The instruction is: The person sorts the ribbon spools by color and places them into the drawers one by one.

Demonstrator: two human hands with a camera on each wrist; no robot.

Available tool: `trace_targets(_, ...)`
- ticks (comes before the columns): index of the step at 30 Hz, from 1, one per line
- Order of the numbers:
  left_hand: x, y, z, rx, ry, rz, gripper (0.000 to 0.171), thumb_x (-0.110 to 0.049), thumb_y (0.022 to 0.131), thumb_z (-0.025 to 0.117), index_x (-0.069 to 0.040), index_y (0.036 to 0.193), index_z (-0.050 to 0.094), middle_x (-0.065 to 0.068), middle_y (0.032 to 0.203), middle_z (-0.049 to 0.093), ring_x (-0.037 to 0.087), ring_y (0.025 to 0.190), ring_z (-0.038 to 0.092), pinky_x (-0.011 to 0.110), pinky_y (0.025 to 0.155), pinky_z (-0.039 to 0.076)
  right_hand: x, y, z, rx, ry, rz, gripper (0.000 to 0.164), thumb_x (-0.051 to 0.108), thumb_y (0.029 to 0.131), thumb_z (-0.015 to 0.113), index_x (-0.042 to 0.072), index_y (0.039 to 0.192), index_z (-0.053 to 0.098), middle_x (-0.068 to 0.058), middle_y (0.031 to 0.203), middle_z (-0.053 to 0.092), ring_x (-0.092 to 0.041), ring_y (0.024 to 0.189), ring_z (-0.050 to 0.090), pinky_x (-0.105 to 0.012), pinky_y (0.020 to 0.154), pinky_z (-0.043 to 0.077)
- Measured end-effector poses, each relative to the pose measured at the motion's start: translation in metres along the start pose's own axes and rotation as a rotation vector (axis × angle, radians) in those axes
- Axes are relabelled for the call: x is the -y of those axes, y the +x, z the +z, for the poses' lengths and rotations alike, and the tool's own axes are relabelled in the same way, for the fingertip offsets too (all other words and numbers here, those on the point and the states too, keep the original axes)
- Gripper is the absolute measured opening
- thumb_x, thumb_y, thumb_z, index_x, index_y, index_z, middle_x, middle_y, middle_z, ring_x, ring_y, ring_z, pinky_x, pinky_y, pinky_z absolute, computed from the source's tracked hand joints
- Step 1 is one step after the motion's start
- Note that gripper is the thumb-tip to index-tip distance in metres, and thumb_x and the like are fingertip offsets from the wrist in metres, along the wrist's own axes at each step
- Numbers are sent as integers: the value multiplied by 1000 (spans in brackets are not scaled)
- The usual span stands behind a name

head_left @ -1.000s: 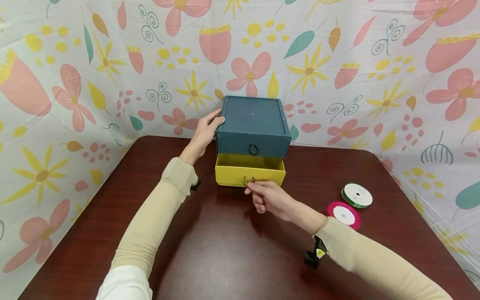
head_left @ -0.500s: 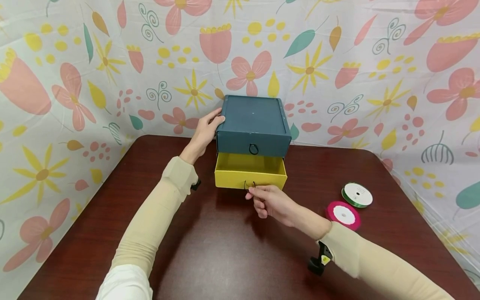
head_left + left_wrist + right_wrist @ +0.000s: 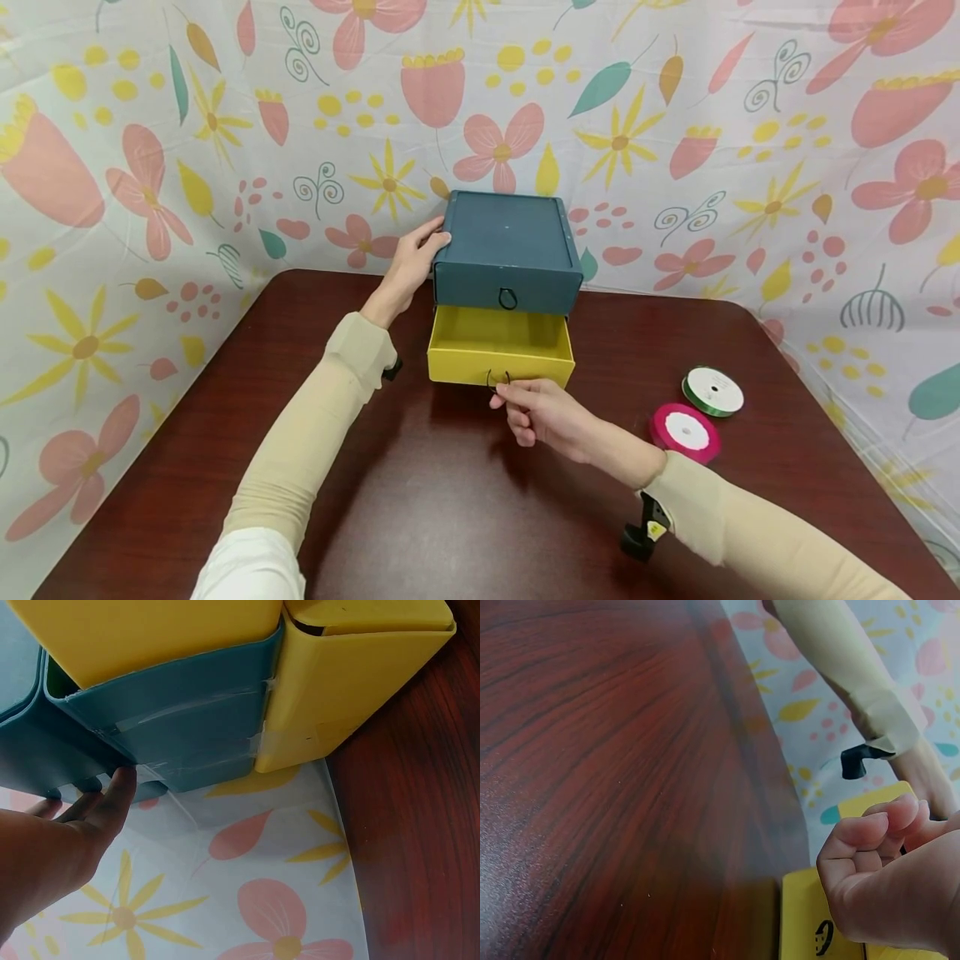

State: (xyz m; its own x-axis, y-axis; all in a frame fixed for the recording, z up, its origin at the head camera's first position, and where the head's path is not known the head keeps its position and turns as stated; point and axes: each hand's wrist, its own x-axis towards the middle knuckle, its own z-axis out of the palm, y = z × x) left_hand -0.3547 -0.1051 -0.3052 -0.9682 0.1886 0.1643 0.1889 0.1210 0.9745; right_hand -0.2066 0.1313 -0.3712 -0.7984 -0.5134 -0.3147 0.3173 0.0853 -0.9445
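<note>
A two-drawer box (image 3: 506, 229), dark blue on top, stands at the back of the table. Its lower yellow drawer (image 3: 457, 367) is pulled out toward me, showing its yellow inside. My right hand (image 3: 551, 421) pinches the drawer's thin black loop handle (image 3: 489, 380) between thumb and forefinger, the other fingers curled beneath. My left hand (image 3: 408, 265) braces the box's left side, thumb at the top edge. In the left wrist view, extended fingers (image 3: 112, 799) press against the blue side wall, near clear tape (image 3: 199, 705). The blue upper drawer front (image 3: 468, 286) is closed, with a black ring (image 3: 507, 298).
To the right on the dark wood table (image 3: 420, 517) lie a white-topped spool of green ribbon (image 3: 714, 390) and a pink ribbon spool (image 3: 663, 433), side by side. A flower-patterned cloth (image 3: 675, 192) hangs close behind the box and along both sides.
The yellow drawer has slid a little farther out toward me, and my right hand has moved back with its loop. My left hand stays on the box.
</note>
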Motion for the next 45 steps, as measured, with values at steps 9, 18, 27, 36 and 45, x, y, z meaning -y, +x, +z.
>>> trace_targets(9, -1, 0, 1, -9, 5, 0, 52, -37, 101, 47, -26, 151, 35, -1, 158, 30, 18, 144, 31, 41, 117, 30, -2, -3, 2, -10, -10, 12, 27, 27, 101, 50, 1, 101, 59, 3, 59, 38, -10, 50, 38, -24, 53, 37)
trace_targets(18, -1, 0, 2, -10, 3, 0, 53, -37, 101, 47, -26, 151, 35, -1, 158, 30, 18, 144, 31, 41, 117, 31, -6, -9, 3, -1, -16, 15, 26, 29, 100, 53, 4, 97, 61, 4, 58, 38, -11, 49, 38, -24, 53, 38)
trace_targets(27, -2, -2, 3, 8, -6, -4, 53, -35, 102, 46, -25, 152, 31, 0, 160, 26, 19, 147, 26, 43, 119, 27, -10, -15, 7, 19, -9, 15, 27, 29, 99, 54, 3, 98, 61, 4, 57, 38, -10, 49, 39, -23, 52, 38)
trace_targets(36, 2, 0, 3, -14, 3, 14, 53, -37, 101, 47, -25, 151, 34, 0, 158, 30, 18, 144, 31, 41, 117, 31, -14, -17, 6, 39, -15, 5, 30, 32, 99, 54, 2, 100, 61, 4, 59, 37, -10, 49, 39, -23, 52, 38)
trace_targets(45, 2, -1, 2, -16, 3, 8, 53, -37, 101, 47, -26, 151, 34, 0, 158, 30, 19, 145, 30, 43, 118, 29, 0, -43, -6, 135, -14, -76, 20, 22, 100, 53, 5, 104, 62, 4, 62, 46, -9, 51, 45, -22, 53, 40)
